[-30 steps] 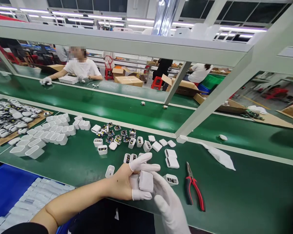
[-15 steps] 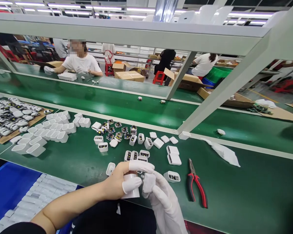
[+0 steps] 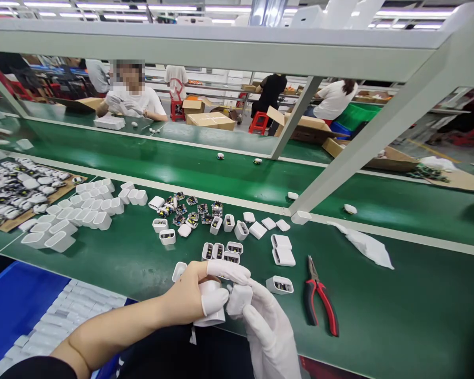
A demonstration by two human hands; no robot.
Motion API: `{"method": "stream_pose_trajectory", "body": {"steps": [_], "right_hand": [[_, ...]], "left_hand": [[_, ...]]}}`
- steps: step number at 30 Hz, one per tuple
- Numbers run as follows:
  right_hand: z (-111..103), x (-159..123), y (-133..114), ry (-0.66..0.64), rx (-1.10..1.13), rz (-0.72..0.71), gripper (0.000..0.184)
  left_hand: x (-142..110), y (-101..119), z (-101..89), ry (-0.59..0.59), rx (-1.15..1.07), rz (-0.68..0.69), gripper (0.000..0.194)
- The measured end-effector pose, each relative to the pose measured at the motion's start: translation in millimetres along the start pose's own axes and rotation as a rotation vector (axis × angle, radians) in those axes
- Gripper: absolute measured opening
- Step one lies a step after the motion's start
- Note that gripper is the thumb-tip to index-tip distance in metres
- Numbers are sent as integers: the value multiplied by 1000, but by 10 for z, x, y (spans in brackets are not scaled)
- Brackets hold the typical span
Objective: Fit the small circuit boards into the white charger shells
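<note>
My left hand, with white finger cots on thumb and fingers, grips a white charger housing at the near edge of the green table. My right hand, in a white glove, holds a white cap piece pressed against that housing. Just beyond the hands lie open housings with circuit boards inside, one loose housing to the right and an empty shell to the left.
Red-handled pliers lie right of my hands. Rows of empty white shells and loose circuit boards sit farther back; a crumpled white glove lies right. A blue bin stands lower left. Metal frame posts cross ahead; other people work opposite.
Both hands dropped toward the table's near edge. The left hand turned its grip onto the housing, and the right hand brought the cap piece against its side.
</note>
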State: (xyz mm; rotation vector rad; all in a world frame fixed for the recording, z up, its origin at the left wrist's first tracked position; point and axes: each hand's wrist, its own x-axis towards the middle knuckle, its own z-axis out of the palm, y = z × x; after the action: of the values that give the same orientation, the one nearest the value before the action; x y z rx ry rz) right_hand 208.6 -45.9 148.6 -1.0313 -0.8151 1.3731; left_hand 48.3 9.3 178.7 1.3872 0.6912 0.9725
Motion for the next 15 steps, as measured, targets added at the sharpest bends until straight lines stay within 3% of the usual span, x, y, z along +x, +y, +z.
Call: {"method": "stream_pose_trajectory", "body": {"steps": [15], "right_hand": [[21, 4, 129, 9, 48, -22, 37]], "left_hand": [[13, 38, 18, 28, 56, -62, 35]]}}
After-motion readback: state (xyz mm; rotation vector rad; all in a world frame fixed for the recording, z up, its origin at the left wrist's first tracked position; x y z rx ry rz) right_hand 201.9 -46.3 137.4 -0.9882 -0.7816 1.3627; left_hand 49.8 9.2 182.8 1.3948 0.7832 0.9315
